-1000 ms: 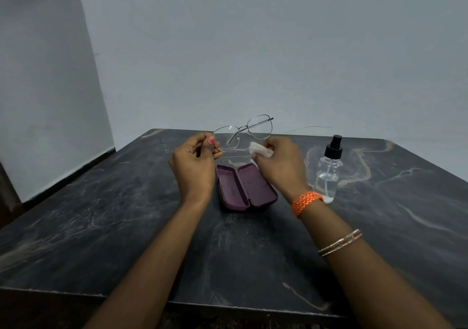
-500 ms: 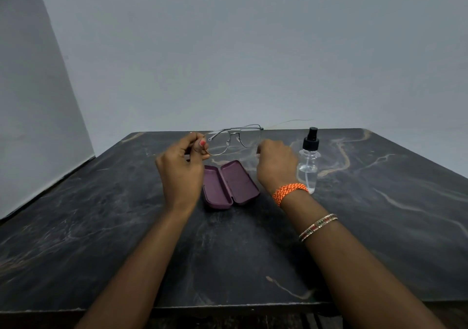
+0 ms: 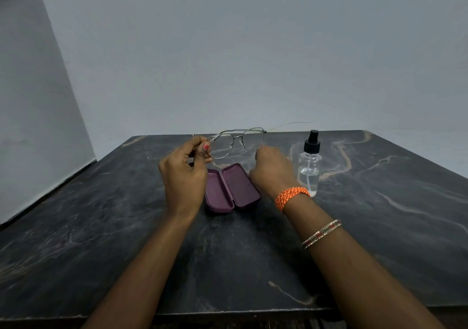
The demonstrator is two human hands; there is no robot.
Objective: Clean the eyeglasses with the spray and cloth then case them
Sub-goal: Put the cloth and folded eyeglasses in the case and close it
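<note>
Thin metal-framed eyeglasses (image 3: 237, 138) are held up above the far part of the table, lenses facing me. My left hand (image 3: 184, 174) pinches them at their left end. My right hand (image 3: 272, 171) is curled just below the right lens, its fingers closed; the white cloth it held a moment ago is hidden behind it. An open maroon glasses case (image 3: 231, 188) lies on the table between and below my hands. To the right of my right hand stands a clear spray bottle (image 3: 309, 166) with a black nozzle.
Everything rests on a dark marble table (image 3: 101, 227) with pale veins. Grey walls stand behind it and to the left. Its near edge runs along the bottom of the view.
The glasses have been lowered and levelled from a tilted pose. The white cloth, visible in my right hand one second ago, is out of sight now. The view has shifted slightly.
</note>
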